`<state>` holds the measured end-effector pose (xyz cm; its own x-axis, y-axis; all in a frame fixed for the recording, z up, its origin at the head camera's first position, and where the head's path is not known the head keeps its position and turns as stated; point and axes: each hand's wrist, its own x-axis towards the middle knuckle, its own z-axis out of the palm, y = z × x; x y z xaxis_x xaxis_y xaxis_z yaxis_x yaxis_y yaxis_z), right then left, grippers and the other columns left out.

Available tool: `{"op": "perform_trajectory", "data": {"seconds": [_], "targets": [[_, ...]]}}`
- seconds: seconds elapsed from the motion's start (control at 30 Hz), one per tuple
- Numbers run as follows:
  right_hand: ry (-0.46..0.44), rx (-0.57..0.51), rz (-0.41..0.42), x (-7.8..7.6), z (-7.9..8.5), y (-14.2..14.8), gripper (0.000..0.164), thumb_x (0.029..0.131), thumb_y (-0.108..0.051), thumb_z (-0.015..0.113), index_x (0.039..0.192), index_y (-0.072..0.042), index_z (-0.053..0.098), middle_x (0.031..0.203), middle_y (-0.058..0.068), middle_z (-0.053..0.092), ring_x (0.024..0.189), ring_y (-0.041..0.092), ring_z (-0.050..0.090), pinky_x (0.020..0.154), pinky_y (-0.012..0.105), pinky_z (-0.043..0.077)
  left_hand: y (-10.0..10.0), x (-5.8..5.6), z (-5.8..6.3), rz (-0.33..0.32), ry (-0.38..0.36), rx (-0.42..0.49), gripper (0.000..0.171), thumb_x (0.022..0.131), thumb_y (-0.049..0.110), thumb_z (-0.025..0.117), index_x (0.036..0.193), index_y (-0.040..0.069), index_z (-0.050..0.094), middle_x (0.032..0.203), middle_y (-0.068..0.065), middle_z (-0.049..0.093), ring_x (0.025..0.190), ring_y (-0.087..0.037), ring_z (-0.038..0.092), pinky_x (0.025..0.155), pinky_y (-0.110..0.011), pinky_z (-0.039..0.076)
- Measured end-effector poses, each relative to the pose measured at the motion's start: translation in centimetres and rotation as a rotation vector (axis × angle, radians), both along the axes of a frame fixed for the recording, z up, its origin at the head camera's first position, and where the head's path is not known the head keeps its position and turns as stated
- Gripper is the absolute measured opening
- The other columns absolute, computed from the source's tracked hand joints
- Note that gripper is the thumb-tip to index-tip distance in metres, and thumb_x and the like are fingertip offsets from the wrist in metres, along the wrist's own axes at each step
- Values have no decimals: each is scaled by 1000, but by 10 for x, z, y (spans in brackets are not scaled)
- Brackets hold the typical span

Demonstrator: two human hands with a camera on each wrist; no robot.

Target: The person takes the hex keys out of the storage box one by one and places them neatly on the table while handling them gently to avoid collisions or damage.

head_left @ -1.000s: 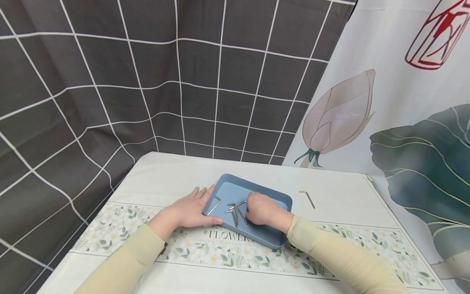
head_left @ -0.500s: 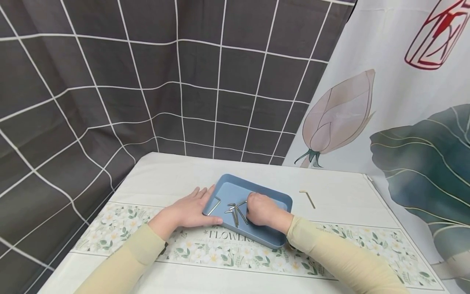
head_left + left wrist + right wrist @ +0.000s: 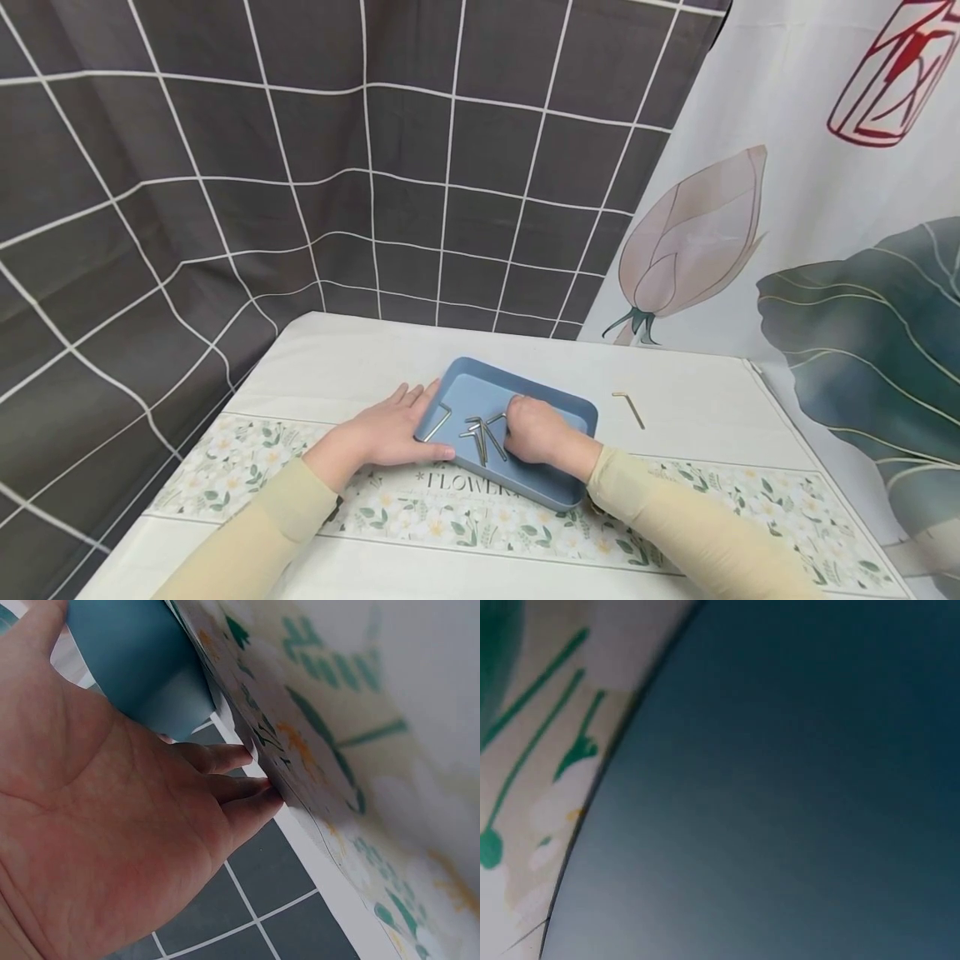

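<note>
A shallow blue tray [image 3: 480, 393] lies at an angle on the table. My left hand [image 3: 385, 427] braces its left end with straight fingers, the thumb [image 3: 435, 451] along the near side. In the left wrist view the palm [image 3: 112, 810] faces the camera beside the tray's outer wall [image 3: 142, 667]. My right hand [image 3: 536, 429] is down inside the tray, fingers curled around the end of a hex key [image 3: 497, 417]; its fingertips are hidden. Several other hex keys [image 3: 480, 442] lie crossed just left of that hand, and another hex key [image 3: 437, 423] rests by the left wall.
A single hex key [image 3: 630, 408] lies on the white tablecloth [image 3: 337, 350] right of the tray. A dark grid-patterned curtain [image 3: 405, 208] hangs behind the table, and a flower-print curtain [image 3: 697, 225] at the right. The right wrist view is filled mostly by the tray wall [image 3: 765, 810].
Almost nothing moves. The view shifts very slightly, and my right hand edges a touch to the right in the tray; the left hand stays put.
</note>
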<state>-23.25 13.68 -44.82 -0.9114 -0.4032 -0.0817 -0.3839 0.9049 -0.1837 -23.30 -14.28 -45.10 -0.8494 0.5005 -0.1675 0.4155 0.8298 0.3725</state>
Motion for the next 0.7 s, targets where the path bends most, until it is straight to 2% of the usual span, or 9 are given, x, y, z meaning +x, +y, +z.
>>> {"op": "perform_trajectory", "data": {"seconds": [0.03, 0.17, 0.23, 0.27, 0.4, 0.47, 0.7], "targets": [[-7, -1, -1, -3, -3, 1, 18, 93, -7, 78, 84, -5, 62, 75, 5, 55, 61, 18, 56, 53, 33, 52, 0, 0, 0, 0, 0, 1, 127, 94, 88, 61, 181, 12, 8, 179, -30, 25, 167, -54, 15, 133, -65, 25], [3, -55, 36, -26, -38, 15, 20, 90, -12, 78, 80, -10, 60, 73, 2, 52, 58, 15, 52, 49, 30, 48, 0, 0, 0, 3, -1, 5, 127, 94, 88, 61, 181, 13, 8, 179, -29, 25, 167, -53, 15, 132, -66, 26], [0, -54, 32, -26, -36, 14, 21, 90, -12, 78, 80, -10, 60, 74, 2, 52, 59, 15, 52, 50, 31, 48, 0, 0, 0, 3, 0, 5, 127, 94, 88, 61, 181, 13, 8, 179, -29, 26, 167, -53, 15, 132, -66, 26], [13, -49, 38, -30, -44, 16, 22, 90, -13, 78, 78, -12, 59, 73, 1, 52, 58, 14, 52, 49, 29, 46, 0, 0, 0, 2, 1, 4, 127, 93, 88, 61, 181, 13, 8, 179, -29, 26, 167, -53, 15, 132, -66, 26], [34, 7, 29, -34, -50, 16, 24, 91, -14, 79, 76, -15, 60, 74, 2, 55, 58, 16, 54, 51, 31, 49, 0, 0, -1, 1, 2, 3, 127, 94, 88, 62, 181, 13, 8, 179, -30, 26, 167, -54, 16, 132, -66, 26], [43, 0, 45, -43, -65, 22, 26, 90, -16, 78, 74, -17, 58, 73, 0, 53, 56, 14, 52, 49, 30, 47, 0, 0, 0, 2, 2, 1, 127, 94, 88, 62, 181, 12, 8, 179, -30, 26, 166, -54, 16, 132, -66, 25], [-15, -66, 27, -33, -47, 19, 21, 90, -13, 78, 80, -10, 59, 75, 4, 52, 59, 18, 52, 49, 33, 47, 0, 1, 0, 6, 1, 4, 127, 94, 88, 62, 181, 12, 8, 179, -29, 26, 166, -54, 16, 132, -66, 26]]}}
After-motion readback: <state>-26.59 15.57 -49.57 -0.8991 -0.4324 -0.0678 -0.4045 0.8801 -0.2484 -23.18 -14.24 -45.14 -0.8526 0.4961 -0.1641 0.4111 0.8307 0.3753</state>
